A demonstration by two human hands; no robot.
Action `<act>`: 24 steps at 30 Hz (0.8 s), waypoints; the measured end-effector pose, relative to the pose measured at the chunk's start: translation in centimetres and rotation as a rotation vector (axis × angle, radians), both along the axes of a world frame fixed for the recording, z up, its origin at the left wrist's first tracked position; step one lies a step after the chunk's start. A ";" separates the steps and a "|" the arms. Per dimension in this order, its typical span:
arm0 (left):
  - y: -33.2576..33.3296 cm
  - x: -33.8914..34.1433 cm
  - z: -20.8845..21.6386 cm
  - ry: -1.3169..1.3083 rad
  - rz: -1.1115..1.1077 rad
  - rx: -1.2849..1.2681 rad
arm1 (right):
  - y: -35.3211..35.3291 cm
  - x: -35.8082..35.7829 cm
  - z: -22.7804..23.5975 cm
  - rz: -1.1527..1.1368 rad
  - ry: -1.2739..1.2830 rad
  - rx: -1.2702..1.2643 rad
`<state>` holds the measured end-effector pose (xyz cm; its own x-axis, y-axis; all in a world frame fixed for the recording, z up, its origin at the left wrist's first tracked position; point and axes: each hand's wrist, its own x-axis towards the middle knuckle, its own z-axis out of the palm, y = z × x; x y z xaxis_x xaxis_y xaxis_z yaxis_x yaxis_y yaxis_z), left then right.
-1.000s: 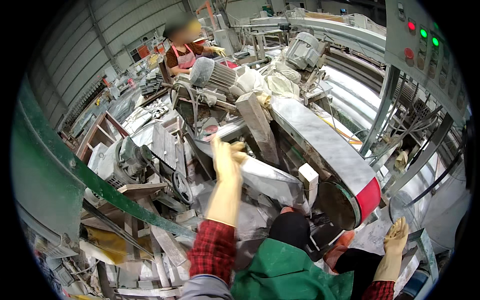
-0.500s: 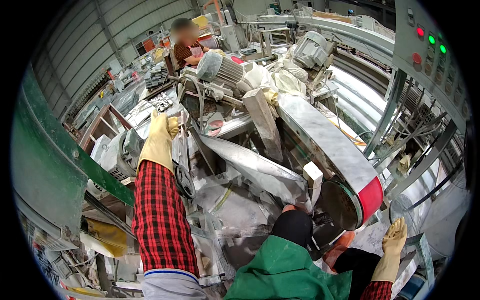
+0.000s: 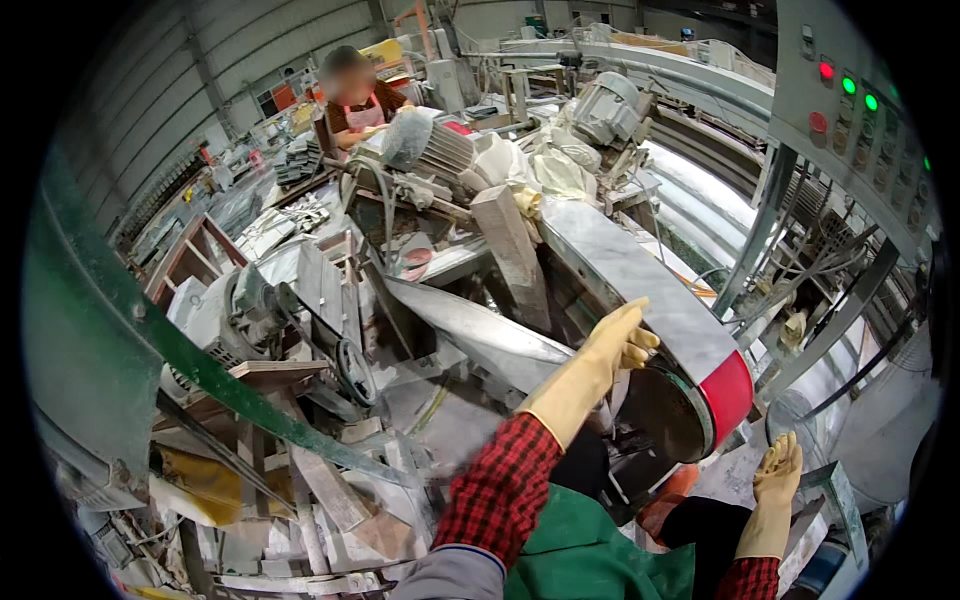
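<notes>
Both of my hands wear cream rubber gloves. My left hand (image 3: 598,365) is held out over the middle, its fingers loosely stretched and nothing visible in them. It is beside a long belt guard (image 3: 640,265) with a grey marble-patterned top and red rounded end; I cannot tell whether they touch. Under the red end sits a dark round pulley (image 3: 665,410). At the lower right, my right hand (image 3: 775,485) is raised with fingers loosely bent and apart, holding nothing visible. A green metal frame (image 3: 838,500) stands next to it.
A control panel (image 3: 850,130) with lit red and green lamps hangs upper right. At left are a curved green guard (image 3: 100,330) and a motor with a handwheel (image 3: 355,370). A wooden post (image 3: 510,255) leans mid-scene. Another person (image 3: 355,105) works beyond a motor (image 3: 425,145).
My left hand has swung from the far left to the right, reaching the belt guard. My right hand has hardly moved. The view has shifted slightly.
</notes>
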<state>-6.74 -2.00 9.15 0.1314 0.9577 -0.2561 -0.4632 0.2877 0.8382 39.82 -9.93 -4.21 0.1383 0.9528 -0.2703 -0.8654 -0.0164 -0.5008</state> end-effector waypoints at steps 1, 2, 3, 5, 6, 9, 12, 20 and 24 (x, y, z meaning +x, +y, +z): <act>0.7 1.8 -2.6 -0.077 0.019 -0.040 | -0.2 0.4 -0.2 0.007 -0.007 0.013; 1.5 3.5 -5.0 -0.156 0.068 -0.087 | -0.3 0.9 -0.4 0.014 -0.017 0.022; 1.8 4.4 -6.5 -0.225 0.128 -0.133 | -0.4 1.1 -0.7 0.032 -0.016 0.030; 2.2 5.1 -8.3 -0.217 0.151 -0.266 | -0.4 1.6 -0.8 0.010 -0.038 0.005; 2.1 5.3 -8.7 -0.235 0.161 -0.204 | -0.4 1.5 -0.9 0.004 -0.043 -0.008; 1.9 5.3 -7.7 -0.237 0.096 -0.214 | 0.0 0.7 -0.1 -0.074 -0.081 -0.090; 1.4 5.6 -8.0 -0.129 0.070 -0.180 | 0.3 0.3 -0.2 -0.073 -0.106 -0.101; 1.4 6.0 -8.3 -0.063 -0.066 -0.133 | 0.8 1.4 -0.9 -0.061 -0.104 -0.079; 1.3 6.0 -8.4 -0.048 -0.096 -0.116 | 0.5 1.3 -0.8 -0.015 -0.062 -0.032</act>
